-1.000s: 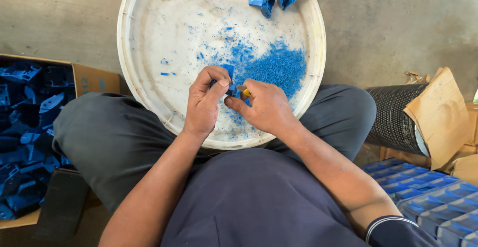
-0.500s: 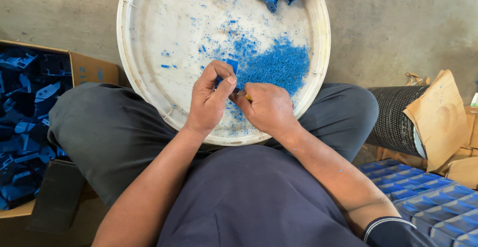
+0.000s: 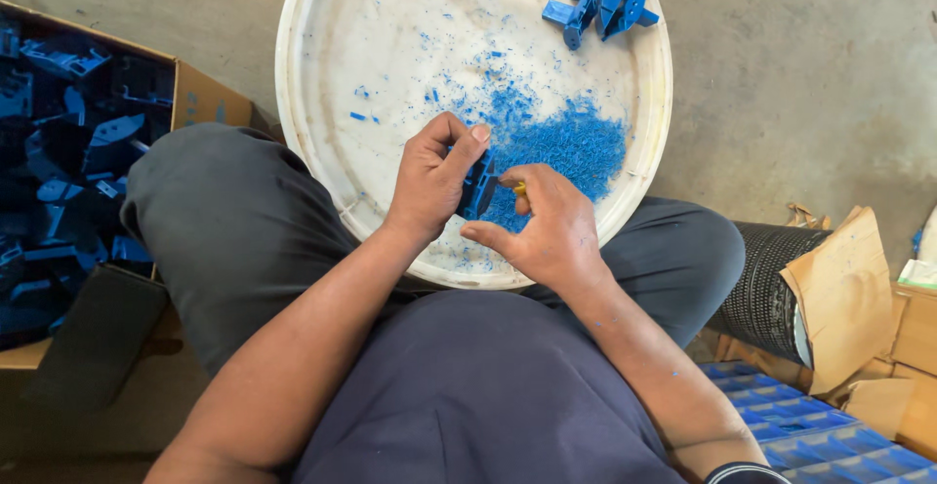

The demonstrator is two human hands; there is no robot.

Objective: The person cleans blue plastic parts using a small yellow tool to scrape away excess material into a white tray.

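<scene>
blue plastic part (image 3: 477,186) pinched between thumb and fingers of left hand (image 3: 432,180), held just above near half of white round tray (image 3: 322,142). right hand (image 3: 549,228) fingers curled shut around small yellow-handled tool (image 3: 519,189), tip set against the part's edge; only a sliver of handle visible, blade not discernible. both hands close together, nearly touching. heap of blue shavings (image 3: 576,142) on tray directly beyond the hands, thinner scatter of flecks across the rest. cluster of loose blue parts (image 3: 605,1) at tray's far rim, well apart from hands. tray resting on lap, across grey trousers (image 3: 224,230). cardboard box (image 3: 200,99) at left, filled with more blue parts (image 3: 68,152), just beside left knee. at right, black ribbed roll (image 3: 766,284) wrapped partly in brown card, and blue moulded trays (image 3: 810,435) at lower right. bare concrete floor (image 3: 820,84) around.
</scene>
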